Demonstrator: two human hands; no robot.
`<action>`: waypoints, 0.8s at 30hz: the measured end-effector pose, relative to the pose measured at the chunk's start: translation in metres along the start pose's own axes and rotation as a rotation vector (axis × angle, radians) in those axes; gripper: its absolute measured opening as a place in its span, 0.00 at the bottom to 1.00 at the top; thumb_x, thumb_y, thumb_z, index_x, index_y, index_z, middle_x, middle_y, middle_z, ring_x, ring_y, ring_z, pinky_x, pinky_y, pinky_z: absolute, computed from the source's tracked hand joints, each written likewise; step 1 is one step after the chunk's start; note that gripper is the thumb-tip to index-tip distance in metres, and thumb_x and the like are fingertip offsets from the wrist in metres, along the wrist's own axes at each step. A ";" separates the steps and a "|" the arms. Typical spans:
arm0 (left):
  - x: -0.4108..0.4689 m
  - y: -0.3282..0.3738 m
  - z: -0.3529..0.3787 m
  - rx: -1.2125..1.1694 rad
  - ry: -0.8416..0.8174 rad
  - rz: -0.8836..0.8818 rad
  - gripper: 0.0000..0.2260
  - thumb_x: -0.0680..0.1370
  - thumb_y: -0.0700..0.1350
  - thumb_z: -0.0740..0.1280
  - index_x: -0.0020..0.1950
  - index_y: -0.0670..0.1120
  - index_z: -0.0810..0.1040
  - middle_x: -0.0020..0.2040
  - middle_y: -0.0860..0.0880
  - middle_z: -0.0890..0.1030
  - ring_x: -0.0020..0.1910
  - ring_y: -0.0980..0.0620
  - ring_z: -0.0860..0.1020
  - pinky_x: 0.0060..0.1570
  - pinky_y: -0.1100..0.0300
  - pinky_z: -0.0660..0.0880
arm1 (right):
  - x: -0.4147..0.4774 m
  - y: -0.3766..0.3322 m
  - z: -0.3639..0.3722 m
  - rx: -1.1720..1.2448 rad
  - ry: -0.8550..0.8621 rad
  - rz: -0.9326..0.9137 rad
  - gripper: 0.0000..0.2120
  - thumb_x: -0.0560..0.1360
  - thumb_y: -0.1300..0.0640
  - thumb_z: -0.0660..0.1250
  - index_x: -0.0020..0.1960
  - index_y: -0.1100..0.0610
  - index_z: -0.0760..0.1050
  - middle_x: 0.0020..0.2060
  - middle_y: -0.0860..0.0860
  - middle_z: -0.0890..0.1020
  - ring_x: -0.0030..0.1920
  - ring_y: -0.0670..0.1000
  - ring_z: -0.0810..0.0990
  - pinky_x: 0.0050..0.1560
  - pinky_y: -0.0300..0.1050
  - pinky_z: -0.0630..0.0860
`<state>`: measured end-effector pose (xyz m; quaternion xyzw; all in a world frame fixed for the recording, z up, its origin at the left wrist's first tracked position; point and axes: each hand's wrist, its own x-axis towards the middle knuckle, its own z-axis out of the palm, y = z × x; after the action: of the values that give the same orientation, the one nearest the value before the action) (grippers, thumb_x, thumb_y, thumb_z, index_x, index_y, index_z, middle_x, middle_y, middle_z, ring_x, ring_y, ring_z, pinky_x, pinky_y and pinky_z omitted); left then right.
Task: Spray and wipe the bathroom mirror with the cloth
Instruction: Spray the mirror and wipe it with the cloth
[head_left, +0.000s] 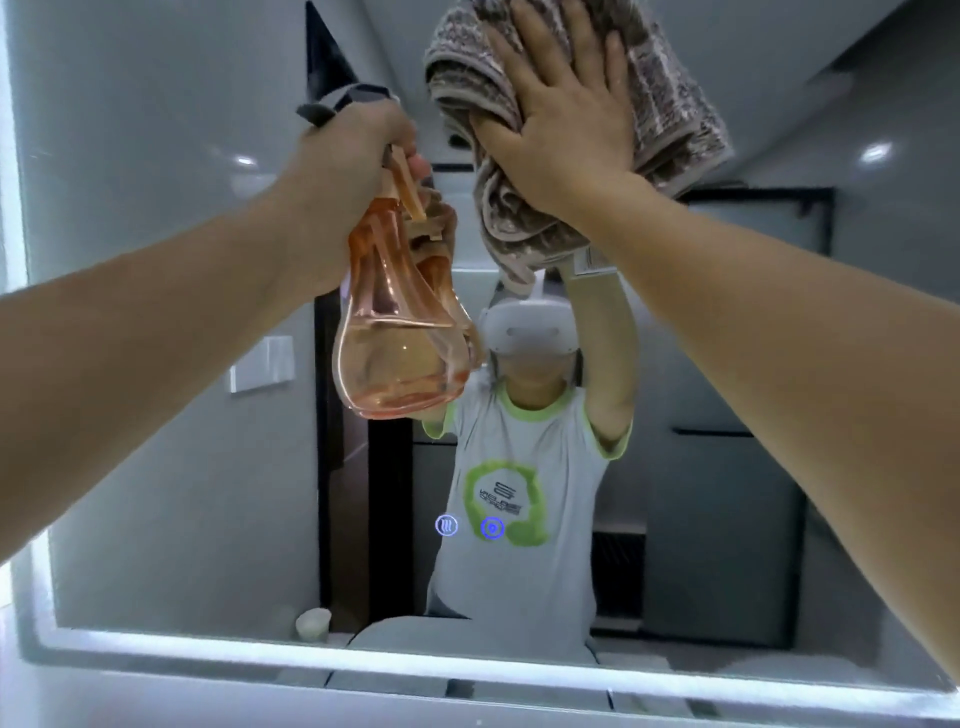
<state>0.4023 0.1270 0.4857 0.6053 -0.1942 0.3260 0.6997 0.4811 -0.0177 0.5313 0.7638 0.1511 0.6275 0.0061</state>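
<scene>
The bathroom mirror (156, 130) fills the view, edged by a lit strip along its left and bottom sides. My right hand (566, 109) lies flat with fingers spread, pressing a brown patterned cloth (670, 98) against the upper middle of the glass; the cloth hangs in folds below my palm. My left hand (358, 171) is raised just left of it and grips the neck of a clear orange spray bottle (395, 343) with a dark nozzle on top. The bottle holds liquid in its bulb. A reflection of the bottle and my arms shows behind.
The mirror reflects a person in a white and green shirt, a dark doorway, grey walls and ceiling spots. Two small glowing touch icons (470, 526) sit low on the glass. A pale rounded object (313, 622) shows near the mirror's bottom edge.
</scene>
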 end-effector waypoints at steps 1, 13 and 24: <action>-0.001 -0.003 0.005 -0.011 -0.008 -0.016 0.06 0.74 0.39 0.62 0.37 0.44 0.74 0.25 0.53 0.76 0.28 0.57 0.76 0.36 0.64 0.79 | -0.003 0.007 -0.002 -0.012 -0.002 0.006 0.30 0.76 0.39 0.49 0.75 0.44 0.45 0.76 0.45 0.47 0.76 0.53 0.41 0.73 0.54 0.39; -0.009 -0.027 0.069 -0.212 -0.082 -0.147 0.05 0.73 0.38 0.62 0.48 0.41 0.73 0.33 0.47 0.74 0.31 0.53 0.74 0.38 0.61 0.78 | -0.042 0.077 -0.018 -0.061 -0.060 0.051 0.30 0.77 0.39 0.47 0.75 0.46 0.42 0.76 0.45 0.43 0.75 0.52 0.38 0.73 0.55 0.37; -0.017 -0.025 0.083 -0.101 -0.069 -0.104 0.03 0.74 0.40 0.62 0.47 0.42 0.73 0.34 0.47 0.75 0.29 0.53 0.74 0.33 0.63 0.77 | -0.047 0.080 -0.015 -0.062 -0.057 0.075 0.31 0.77 0.39 0.47 0.75 0.46 0.41 0.76 0.46 0.43 0.75 0.53 0.38 0.73 0.54 0.36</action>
<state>0.4176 0.0407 0.4723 0.5893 -0.2027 0.2579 0.7384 0.4766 -0.1080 0.5054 0.7859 0.1024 0.6098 0.0105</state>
